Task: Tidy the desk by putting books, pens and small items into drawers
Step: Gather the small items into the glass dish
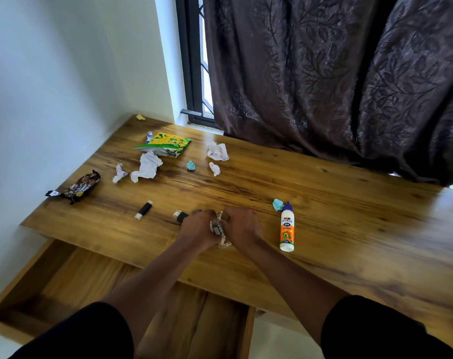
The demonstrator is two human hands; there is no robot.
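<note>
Small clear container [221,230] sits near front edge of surface [323,203], both hands curled round it: left hand [197,229], right hand [242,225]. Contents unclear. Open drawer [65,275] lies below-left, nearer the left hand.

Place: you are in a home room.
Evidence: wooden desk [246,182]; behind it, dark leaf-patterned curtain [336,73], barred window [198,73].
</note>
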